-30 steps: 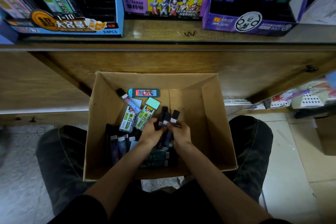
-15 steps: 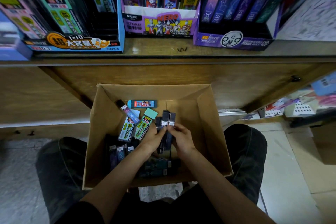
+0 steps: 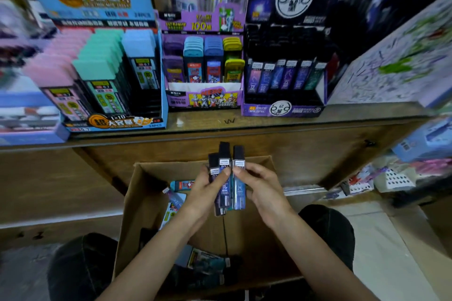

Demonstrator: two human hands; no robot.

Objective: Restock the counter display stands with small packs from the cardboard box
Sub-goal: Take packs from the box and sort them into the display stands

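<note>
**Head view: packs lifted clear of the box**

A second ago both hands were down among the loose stock. Now they have risen to the far rim of the brown cardboard box (image 3: 144, 205), at its 12 o'clock, and the view has tipped up to the wooden counter (image 3: 367, 115).

The left hand (image 3: 208, 194) curls round a bundle of slim dark lead packs with white labels (image 3: 226, 166), thumb pressed on the front. The right hand (image 3: 260, 187) pinches the rightmost, blue pack at its label. Picking looks finished and carrying begun.

On the counter, from 10 to 1 o'clock, stand the blue cardboard display stand (image 3: 115, 124), the purple cardboard display stand (image 3: 203, 101) and the black-and-violet cardboard display stand (image 3: 281, 110). The last one's front row resembles the held packs, so it is the likely target.

Three pack tops show; whether more hide behind the left fingers cannot be told. Forearms cover much of the box floor. The black stand's rear rows are too dark to read as full or vacant, and the frame edges are smeared.
</note>
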